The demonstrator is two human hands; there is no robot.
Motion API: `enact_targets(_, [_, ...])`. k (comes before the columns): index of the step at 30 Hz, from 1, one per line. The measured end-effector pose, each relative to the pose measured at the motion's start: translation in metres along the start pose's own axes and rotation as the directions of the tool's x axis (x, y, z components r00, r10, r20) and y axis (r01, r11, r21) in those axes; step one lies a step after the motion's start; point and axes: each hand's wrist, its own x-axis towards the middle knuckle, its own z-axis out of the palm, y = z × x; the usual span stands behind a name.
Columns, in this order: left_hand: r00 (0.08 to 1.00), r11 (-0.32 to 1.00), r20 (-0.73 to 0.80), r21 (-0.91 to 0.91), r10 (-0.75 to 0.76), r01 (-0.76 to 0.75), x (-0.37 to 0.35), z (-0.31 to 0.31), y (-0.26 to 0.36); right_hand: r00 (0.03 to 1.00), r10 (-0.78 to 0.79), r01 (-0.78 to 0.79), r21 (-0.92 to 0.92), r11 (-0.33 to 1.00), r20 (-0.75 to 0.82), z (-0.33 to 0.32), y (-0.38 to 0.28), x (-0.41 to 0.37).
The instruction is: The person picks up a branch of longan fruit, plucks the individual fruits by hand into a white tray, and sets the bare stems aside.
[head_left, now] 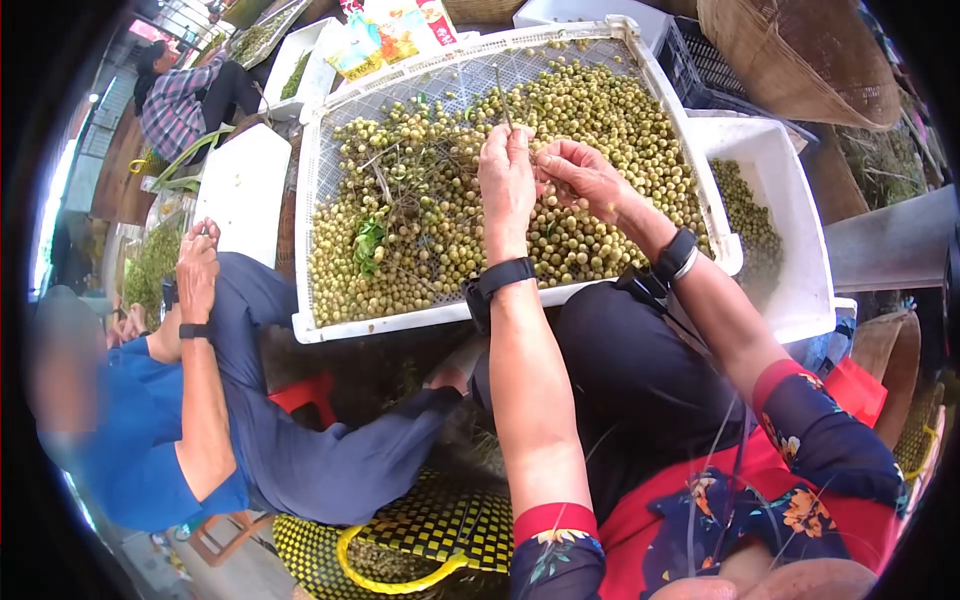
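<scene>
Both of my hands are over a white plastic mesh tray (310,230) holding many small round yellow-green fruits (590,105). A thin twig (501,92) sticks up from the closed fingertips of my left hand (508,185). Right beside it, my right hand (585,178) is pinched closed, thumb against fingers; whatever lies between them is too small or hidden to name. Left of my hands, a tangle of bare stems (405,205) lies on the fruits, with a few green leaves (368,245) lower down.
A white foam box (805,230) with more fruits stands to the right. On the left sits a co-worker in a blue shirt (150,430); another person (185,100) sits farther back. A yellow-and-black woven basket (465,515) is below. Colourful packets (395,40) lie beyond the tray.
</scene>
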Motion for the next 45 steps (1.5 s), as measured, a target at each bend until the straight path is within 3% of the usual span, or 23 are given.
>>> enact_targets(2, [0.999, 0.999, -0.028, -0.031, 0.018, -0.019, -0.001, 0.008, -0.002, 0.982, -0.071, 0.061, -0.065, 0.996, -0.175, 0.000, 0.005, 0.002])
enact_targets(4, [0.977, 0.959, -0.011, -0.193, -0.215, 0.209, -0.006, 0.012, -0.001, 0.971, -0.064, 0.060, -0.025, 0.998, -0.229, -0.001, 0.006, 0.001])
enact_targets(5, [0.969, 0.955, -0.046, -0.189, -0.242, 0.230, -0.009, 0.011, 0.002, 0.979, -0.042, 0.057, 0.070, 0.996, -0.198, -0.002, 0.007, 0.000])
enact_targets(8, [0.954, 0.961, -0.163, -0.159, -0.251, 0.225, -0.014, 0.012, 0.006, 0.987, -0.022, 0.055, 0.200, 0.978, -0.160, -0.005, 0.013, -0.003])
enact_targets(10, [0.950, 0.966, -0.212, -0.171, -0.229, 0.194, -0.013, 0.012, 0.002, 0.960, -0.098, 0.159, 0.224, 0.961, -0.260, -0.008, 0.018, -0.003])
enact_targets(12, [0.906, 0.955, -0.359, -0.266, -0.224, 0.131, -0.006, 0.002, -0.001, 0.952, -0.037, 0.114, 0.238, 0.965, -0.305, -0.013, 0.016, -0.011])
enact_targets(14, [0.900, 0.947, -0.356, -0.281, -0.253, 0.155, -0.002, -0.006, 0.000, 0.952, -0.022, 0.094, 0.223, 0.970, -0.305, -0.024, 0.021, -0.015])
enact_targets(18, [0.912, 0.934, -0.307, -0.312, -0.273, 0.175, -0.007, -0.004, 0.007, 0.940, -0.070, 0.086, 0.034, 0.996, -0.334, -0.036, 0.017, -0.018])
enact_targets(20, [0.917, 0.933, -0.297, -0.318, -0.266, 0.167, -0.006, -0.004, 0.009, 0.966, -0.026, 0.057, 0.113, 0.992, -0.255, -0.034, 0.005, -0.025])
enact_targets(22, [0.912, 0.942, -0.317, -0.287, -0.262, 0.171, -0.006, -0.006, 0.008, 0.973, 0.091, -0.116, -0.106, 0.988, -0.213, -0.018, -0.009, -0.034])
enact_targets(24, [0.912, 0.938, -0.307, -0.295, -0.271, 0.179, -0.006, -0.004, 0.008, 0.989, 0.019, -0.050, -0.201, 0.978, -0.150, -0.016, -0.003, -0.029])
enact_targets(26, [0.916, 0.931, -0.298, -0.326, -0.268, 0.166, -0.006, -0.002, 0.007, 0.974, -0.217, 0.223, -0.426, 0.877, 0.063, -0.013, 0.003, -0.023])
enact_targets(28, [0.915, 0.919, -0.293, -0.359, -0.278, 0.164, -0.007, 0.000, 0.005, 0.976, -0.219, 0.208, -0.377, 0.903, 0.014, -0.012, 0.003, -0.026])
enact_targets(31, [0.917, 0.903, -0.285, -0.404, -0.280, 0.149, -0.006, 0.004, 0.001, 0.986, -0.051, 0.040, -0.073, 0.997, -0.158, -0.007, -0.002, -0.030])
enact_targets(36, [0.919, 0.912, -0.323, -0.401, -0.226, 0.083, -0.006, 0.007, 0.001, 0.952, 0.040, -0.031, 0.032, 0.999, -0.304, -0.016, 0.000, -0.035])
enact_targets(37, [0.904, 0.908, -0.352, -0.410, -0.242, 0.083, -0.004, 0.000, 0.000, 0.911, -0.079, 0.062, -0.053, 0.997, -0.404, -0.017, 0.000, -0.034])
enact_targets(38, [0.890, 0.905, -0.379, -0.418, -0.254, 0.080, -0.001, -0.005, 0.003, 0.849, -0.203, 0.149, -0.148, 0.978, -0.488, -0.022, 0.001, -0.032])
enact_targets(40, [0.911, 0.910, -0.329, -0.400, -0.249, 0.105, -0.001, -0.009, 0.006, 0.865, -0.366, 0.134, -0.543, 0.829, -0.345, -0.029, 0.011, -0.027])
enact_targets(42, [0.937, 0.868, -0.220, -0.477, -0.273, 0.140, -0.005, -0.009, 0.011, 0.684, -0.730, 0.270, -0.935, 0.229, 0.019, -0.040, 0.020, -0.018])
enact_targets(44, [0.948, 0.844, -0.164, -0.513, -0.272, 0.153, -0.009, -0.010, 0.017, 0.724, -0.689, 0.270, -0.922, 0.279, 0.004, -0.037, 0.021, -0.013])
enact_targets(45, [0.959, 0.826, -0.122, -0.543, -0.256, 0.151, -0.009, -0.010, 0.019, 0.858, -0.505, 0.342, -0.629, 0.698, -0.095, -0.030, 0.020, -0.011])
